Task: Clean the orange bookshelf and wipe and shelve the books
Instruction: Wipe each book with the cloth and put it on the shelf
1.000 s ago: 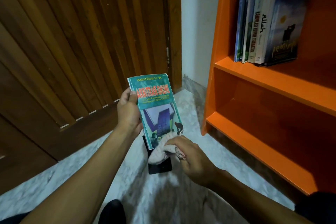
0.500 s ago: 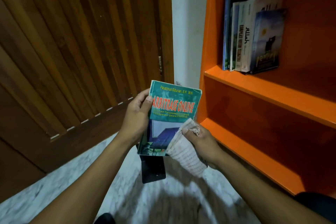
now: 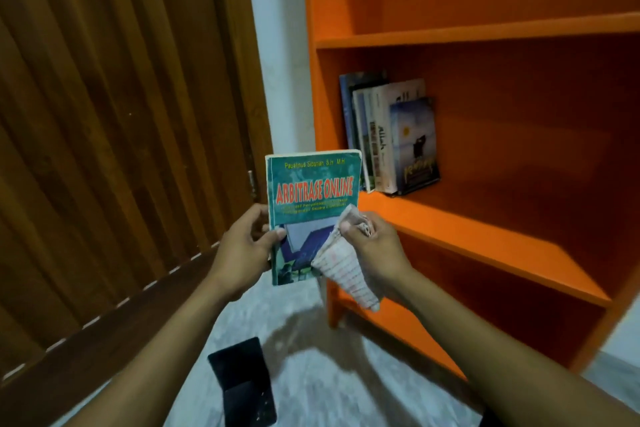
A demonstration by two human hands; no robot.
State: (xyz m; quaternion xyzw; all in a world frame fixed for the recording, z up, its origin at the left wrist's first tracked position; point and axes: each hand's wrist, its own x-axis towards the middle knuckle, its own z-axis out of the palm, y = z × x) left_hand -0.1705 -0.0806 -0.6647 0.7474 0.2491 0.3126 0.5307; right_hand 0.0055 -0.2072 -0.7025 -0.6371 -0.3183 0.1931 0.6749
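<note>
My left hand (image 3: 242, 246) grips the left edge of a green paperback titled "Arbitrase Online" (image 3: 313, 191), held upright in front of the orange bookshelf (image 3: 485, 236). My right hand (image 3: 375, 246) pinches a pale checked cloth (image 3: 346, 270) against the book's lower right cover; the cloth hangs down below the hand. Several books (image 3: 391, 135) stand upright at the left end of the middle shelf, leaning on the side panel.
A dark wooden slatted door (image 3: 114, 149) fills the left side. A black phone-like slab (image 3: 244, 381) lies on the marble floor (image 3: 329, 374) between my arms. The upper shelf (image 3: 485, 31) and lower shelf board (image 3: 415, 333) show bare orange surfaces.
The book has turned upright and risen towards the shelf. The cloth moved from the book's bottom edge up onto the lower right cover. The view tilted upward, revealing the upper shelf.
</note>
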